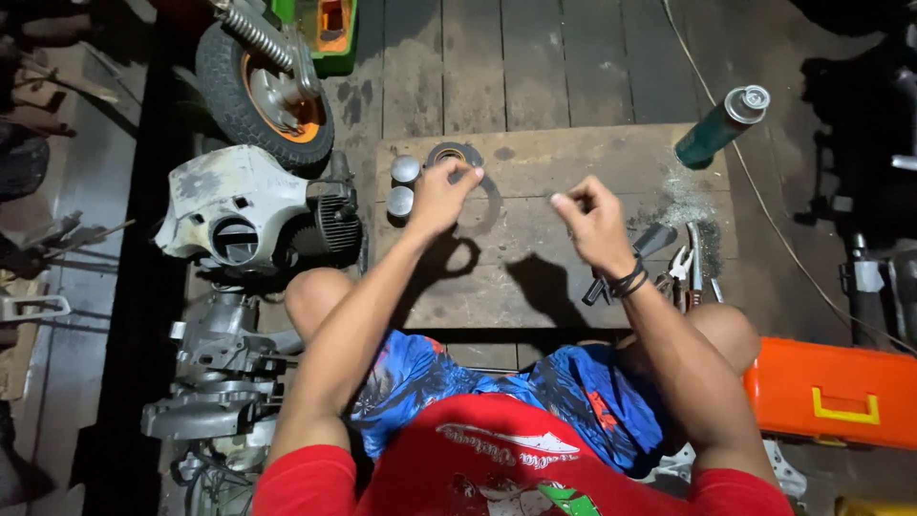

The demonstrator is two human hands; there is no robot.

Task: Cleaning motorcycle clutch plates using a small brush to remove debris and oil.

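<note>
My left hand (437,199) is raised over a wooden board (535,277) and pinches a thin grey ring (495,203) between thumb and fingertips. Just behind it a dark round ring part (449,153) lies on the board. Two short metal cylinders (403,184) stand left of that hand. My right hand (592,222) hovers over the middle of the board with its fingers curled and thumb pressed to forefinger; nothing shows in it. A black band sits on that wrist.
Pliers and other hand tools (683,268) lie at the board's right edge. A green spray can (718,129) lies at the far right corner. An orange toolbox (831,392) is by my right knee. A scooter engine (248,215), wheel (263,81) and engine casings (220,373) fill the left.
</note>
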